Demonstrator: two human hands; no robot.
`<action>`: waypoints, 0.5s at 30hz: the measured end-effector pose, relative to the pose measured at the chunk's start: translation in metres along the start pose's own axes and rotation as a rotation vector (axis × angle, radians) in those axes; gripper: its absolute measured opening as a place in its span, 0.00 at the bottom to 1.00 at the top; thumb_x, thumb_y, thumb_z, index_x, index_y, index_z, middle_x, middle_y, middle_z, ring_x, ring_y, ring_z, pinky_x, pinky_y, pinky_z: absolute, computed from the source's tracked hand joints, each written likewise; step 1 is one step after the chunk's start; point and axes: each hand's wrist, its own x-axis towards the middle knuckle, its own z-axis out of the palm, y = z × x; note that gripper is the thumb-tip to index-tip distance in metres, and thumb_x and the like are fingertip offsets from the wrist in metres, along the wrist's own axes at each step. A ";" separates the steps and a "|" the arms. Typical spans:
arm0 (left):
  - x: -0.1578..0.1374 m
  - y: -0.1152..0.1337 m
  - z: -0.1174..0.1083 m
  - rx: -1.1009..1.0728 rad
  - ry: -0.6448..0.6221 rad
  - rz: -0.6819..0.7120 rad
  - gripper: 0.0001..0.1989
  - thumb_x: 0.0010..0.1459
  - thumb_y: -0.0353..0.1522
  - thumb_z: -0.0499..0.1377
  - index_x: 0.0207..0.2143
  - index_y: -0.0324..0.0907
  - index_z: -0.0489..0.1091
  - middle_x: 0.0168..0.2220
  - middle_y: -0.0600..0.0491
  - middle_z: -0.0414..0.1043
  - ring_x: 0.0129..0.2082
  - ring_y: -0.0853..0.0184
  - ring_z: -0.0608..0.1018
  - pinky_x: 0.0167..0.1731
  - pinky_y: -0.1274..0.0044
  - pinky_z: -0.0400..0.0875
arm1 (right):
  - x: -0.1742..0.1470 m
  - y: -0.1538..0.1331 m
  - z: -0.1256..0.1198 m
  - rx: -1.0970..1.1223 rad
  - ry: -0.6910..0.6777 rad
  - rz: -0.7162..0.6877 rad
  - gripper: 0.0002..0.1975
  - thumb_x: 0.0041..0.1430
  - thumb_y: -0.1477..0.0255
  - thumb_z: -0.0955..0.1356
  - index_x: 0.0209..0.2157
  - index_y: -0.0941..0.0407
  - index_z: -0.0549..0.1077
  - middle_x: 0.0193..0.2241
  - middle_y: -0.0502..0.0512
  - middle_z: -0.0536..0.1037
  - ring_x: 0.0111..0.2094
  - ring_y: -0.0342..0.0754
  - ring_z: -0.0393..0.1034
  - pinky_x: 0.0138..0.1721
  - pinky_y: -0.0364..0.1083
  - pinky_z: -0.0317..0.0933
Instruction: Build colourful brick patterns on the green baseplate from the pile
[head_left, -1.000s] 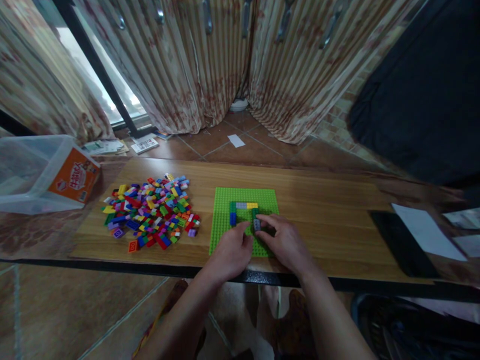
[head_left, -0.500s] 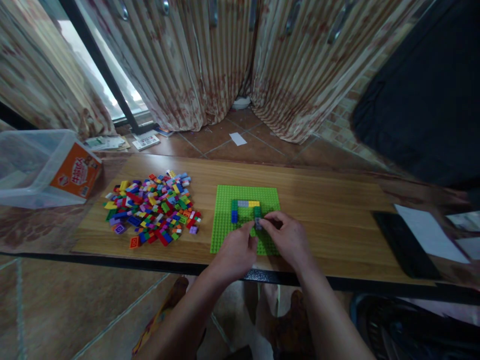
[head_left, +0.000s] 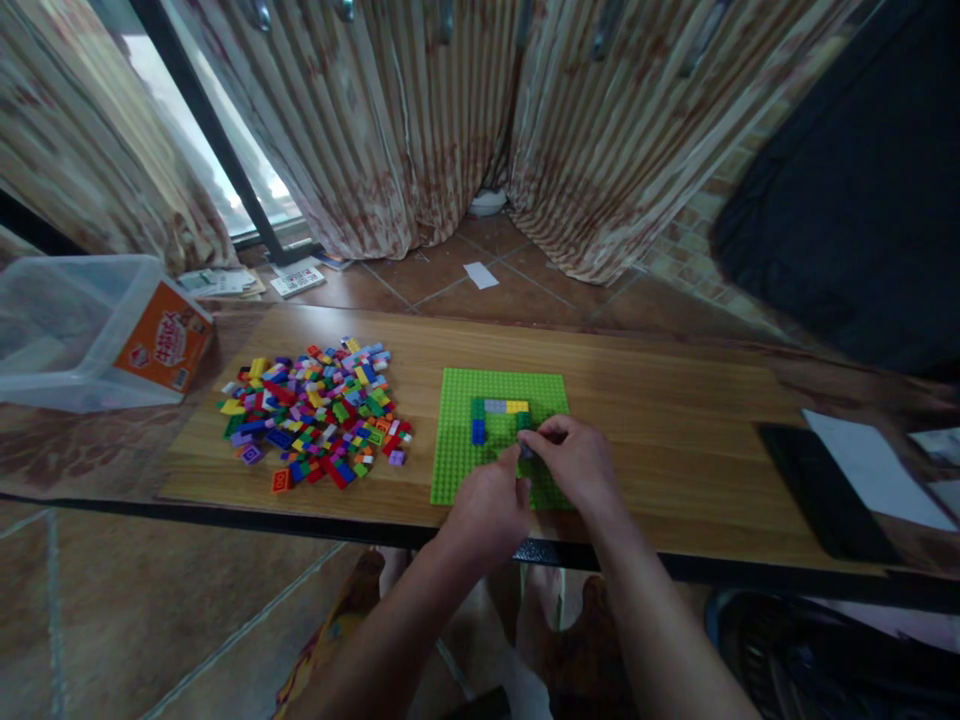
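A green studded baseplate lies on the table, carrying a row of toy bricks bent into three sides of a rectangle. Blue bricks end the left side, a grey brick and a yellow brick lie along the far side, and a dark green brick is on the right. My right hand pinches a small greyish brick at the near end of the right side, mostly covered by fingers. From the left, my left hand reaches the same spot, fingers curled; what its fingertips grip is hidden.
Left of the baseplate a heap of loose coloured bricks spreads over the wooden table. A clear plastic box with an orange label stands at the far left. On the right lie a black flat object and white paper.
The whole view has shifted slightly, so things sit a little farther right. My fingers now cover more of the greyish brick; both hands stay at the same corner of the bricks.
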 end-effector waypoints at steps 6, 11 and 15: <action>-0.002 0.002 0.004 0.087 0.006 -0.008 0.27 0.60 0.33 0.48 0.61 0.32 0.56 0.42 0.39 0.76 0.41 0.55 0.78 0.42 0.67 0.71 | 0.006 0.001 0.001 -0.005 -0.052 0.009 0.12 0.49 0.61 0.70 0.22 0.55 0.74 0.22 0.52 0.77 0.25 0.47 0.69 0.28 0.45 0.55; -0.004 0.005 0.008 0.140 0.005 -0.015 0.29 0.60 0.34 0.47 0.62 0.32 0.52 0.41 0.39 0.76 0.40 0.55 0.78 0.41 0.67 0.71 | 0.006 0.002 0.001 -0.021 -0.056 -0.003 0.13 0.50 0.60 0.70 0.22 0.55 0.74 0.22 0.52 0.77 0.25 0.47 0.69 0.28 0.45 0.56; -0.003 0.005 0.008 0.130 0.010 -0.019 0.28 0.60 0.34 0.48 0.62 0.32 0.54 0.40 0.40 0.76 0.39 0.56 0.78 0.40 0.69 0.71 | 0.005 0.006 -0.003 0.024 -0.079 -0.014 0.14 0.50 0.58 0.70 0.24 0.55 0.75 0.23 0.53 0.78 0.26 0.47 0.70 0.29 0.45 0.57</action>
